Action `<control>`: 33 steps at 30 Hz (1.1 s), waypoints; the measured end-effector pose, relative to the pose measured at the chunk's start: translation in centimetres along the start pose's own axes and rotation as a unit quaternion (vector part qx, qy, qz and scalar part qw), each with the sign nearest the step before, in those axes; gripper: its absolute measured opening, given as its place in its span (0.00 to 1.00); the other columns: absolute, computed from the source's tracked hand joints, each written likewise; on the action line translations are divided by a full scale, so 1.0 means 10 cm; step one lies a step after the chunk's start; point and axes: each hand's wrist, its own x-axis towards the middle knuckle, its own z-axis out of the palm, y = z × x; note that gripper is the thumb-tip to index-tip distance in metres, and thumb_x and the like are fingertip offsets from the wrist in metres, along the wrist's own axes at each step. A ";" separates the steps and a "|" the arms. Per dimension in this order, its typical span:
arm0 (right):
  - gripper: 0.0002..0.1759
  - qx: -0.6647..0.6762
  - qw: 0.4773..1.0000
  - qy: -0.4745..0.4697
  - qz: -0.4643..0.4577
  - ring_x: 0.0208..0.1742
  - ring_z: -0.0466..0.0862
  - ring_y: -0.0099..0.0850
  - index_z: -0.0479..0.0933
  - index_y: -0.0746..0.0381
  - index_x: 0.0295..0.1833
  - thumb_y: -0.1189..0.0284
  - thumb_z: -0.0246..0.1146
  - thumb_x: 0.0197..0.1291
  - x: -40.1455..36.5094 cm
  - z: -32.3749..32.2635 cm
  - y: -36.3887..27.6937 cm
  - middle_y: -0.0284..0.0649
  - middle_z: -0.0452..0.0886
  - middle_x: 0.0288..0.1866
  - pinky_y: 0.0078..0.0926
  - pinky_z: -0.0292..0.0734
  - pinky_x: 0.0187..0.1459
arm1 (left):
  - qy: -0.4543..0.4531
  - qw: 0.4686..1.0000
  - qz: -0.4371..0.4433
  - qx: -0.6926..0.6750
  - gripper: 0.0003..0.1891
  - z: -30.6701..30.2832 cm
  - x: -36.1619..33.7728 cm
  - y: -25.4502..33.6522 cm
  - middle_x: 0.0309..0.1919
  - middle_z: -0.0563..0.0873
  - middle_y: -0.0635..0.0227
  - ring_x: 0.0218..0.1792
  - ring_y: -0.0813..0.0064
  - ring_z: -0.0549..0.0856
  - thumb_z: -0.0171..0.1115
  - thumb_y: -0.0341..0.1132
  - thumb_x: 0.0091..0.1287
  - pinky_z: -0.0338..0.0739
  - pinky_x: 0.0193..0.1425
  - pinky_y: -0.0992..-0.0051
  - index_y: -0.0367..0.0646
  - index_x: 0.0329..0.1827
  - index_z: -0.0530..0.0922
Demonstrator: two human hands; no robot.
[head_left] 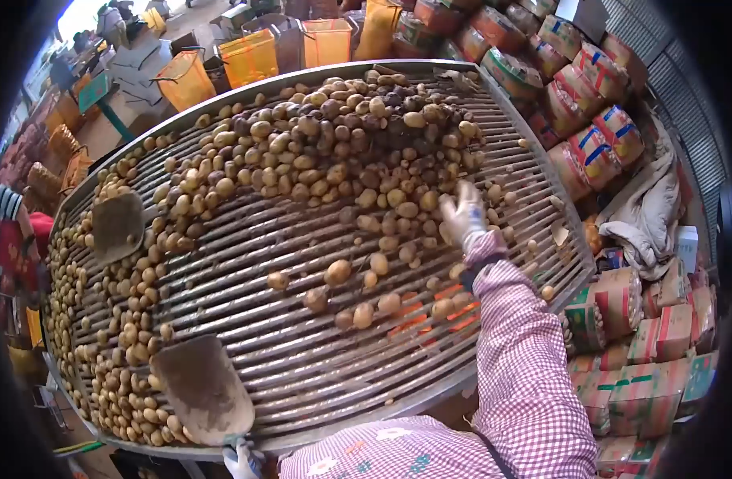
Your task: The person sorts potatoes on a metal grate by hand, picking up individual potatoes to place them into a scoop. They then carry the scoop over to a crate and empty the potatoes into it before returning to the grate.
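Many round brown potatoes (326, 152) lie heaped over the far part of a slatted metal sorting table (302, 351). My right hand (464, 217), in a white and blue glove, reaches to the right edge of the heap. Its fingers are stretched out over the potatoes and hold nothing I can see. At the near edge my gloved left hand (242, 461) is closed at the handle end of a dirty metal shovel (206, 389), whose blade rests on the slats; the sleeve and table edge partly hide its grip. Loose potatoes (339, 273) are scattered between.
A second shovel (118, 227) lies among potatoes at the left. Yellow baskets (248, 59) stand behind the table's far rim. Packed sacks and boxes (593, 80) are stacked along the right. Another person's striped sleeve (6, 203) shows at the left edge.
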 end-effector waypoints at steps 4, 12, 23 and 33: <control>0.50 0.063 0.979 -0.082 0.177 0.82 0.59 0.60 0.58 0.59 0.83 0.34 0.51 0.68 0.54 0.10 0.31 0.58 0.55 0.85 0.50 0.56 0.80 | 0.029 0.999 -0.033 -0.027 0.09 0.29 -0.20 0.42 0.22 0.78 0.72 0.16 0.81 0.70 0.59 0.39 0.78 0.63 0.17 0.77 0.43 0.46 0.80; 0.38 0.024 0.988 -0.099 0.119 0.75 0.68 0.60 0.71 0.48 0.76 0.38 0.53 0.68 0.28 0.40 -0.11 0.56 0.65 0.78 0.56 0.66 0.73 | 0.000 1.000 -0.004 0.025 0.13 0.18 -0.10 0.36 0.35 0.82 0.66 0.22 0.75 0.76 0.61 0.46 0.78 0.71 0.23 0.75 0.45 0.49 0.77; 0.41 0.141 0.951 -0.227 -0.153 0.82 0.58 0.57 0.60 0.58 0.81 0.44 0.51 0.73 -1.56 0.70 -2.52 0.61 0.61 0.81 0.56 0.56 0.79 | 0.009 0.994 -0.041 -0.100 0.10 -0.02 0.05 0.21 0.27 0.74 0.78 0.18 0.84 0.72 0.63 0.48 0.76 0.69 0.16 0.81 0.57 0.49 0.73; 0.29 0.148 0.979 0.025 -0.140 0.75 0.70 0.55 0.72 0.70 0.70 0.66 0.63 0.67 -1.55 0.55 -1.09 0.59 0.72 0.73 0.48 0.63 0.77 | 0.047 0.972 0.062 -0.223 0.12 -0.29 -0.04 -0.05 0.29 0.82 0.68 0.18 0.77 0.79 0.64 0.43 0.76 0.75 0.19 0.75 0.46 0.49 0.74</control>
